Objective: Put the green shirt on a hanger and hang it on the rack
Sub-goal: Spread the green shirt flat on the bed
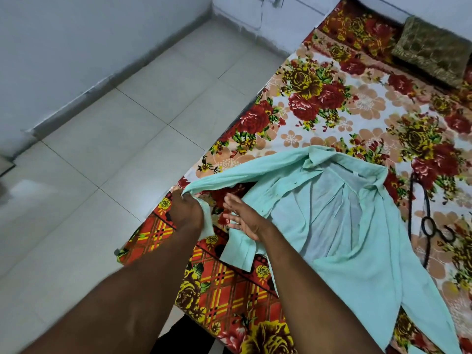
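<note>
Nearest the body, two bare forearms reach forward over the edge of a bed (pixel 229 297) covered with a red, yellow and cream floral blanket. The left hand (pixel 186 210) has its fingers curled tight round a bunched fold of the sleeve (pixel 245 172) of the green shirt (pixel 352 226), lifting that fold off the blanket at the bed's edge. Just to its right, the right hand (pixel 245 221) is spread flat with straight, parted fingers and grips nothing. It hovers over or lightly touches the buttoned cuff (pixel 237 251), which lies on the blanket just below the palm; contact cannot be told for sure.

Beyond and to the right of both hands, the pale green shirt lies spread open on the bed, its inside facing up and its collar (pixel 316 159) pointing away from the person. The held sleeve stretches from the left hand up to the shoulder. The shirt's lower part runs back beside the right forearm.

Right of the shirt, well apart from both hands, a thin black looped thing (pixel 429 226) lies on the blanket; what it is cannot be told. Farther off on the right sits a dark, patterned pillow (pixel 434 49). Left of the hands lie pale floor tiles (pixel 115 139), with a white wall (pixel 76 34) beyond them.
</note>
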